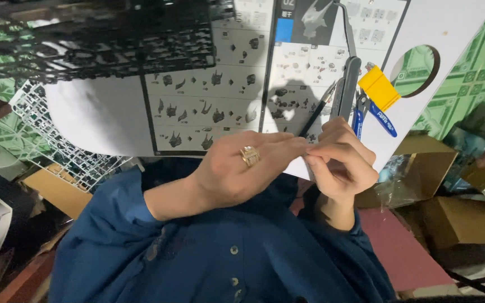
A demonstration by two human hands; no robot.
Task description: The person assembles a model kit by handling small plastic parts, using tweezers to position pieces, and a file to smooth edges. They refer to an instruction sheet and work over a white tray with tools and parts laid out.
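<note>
Looking down, we see a white instruction sheet [209, 95] over green patterned flooring [478, 67], cardboard boxes [461, 219] off beside it. Our left hand [237, 168] and right hand [341, 163] meet just below the sheet, fingertips pinched together on something too small to tell. Nippers [360, 112], a yellow block [378, 87] and black parts frames [96, 39] lie on the sheet.

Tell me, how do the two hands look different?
The left hand wears a gold ring; the right hand shows no ring. The left hand's fingers stretch out flat, while the right hand's fingers are curled in. Both come out of blue sleeves and meet at the fingertips in front of the picture sheet. Anything between them is hidden.
</note>
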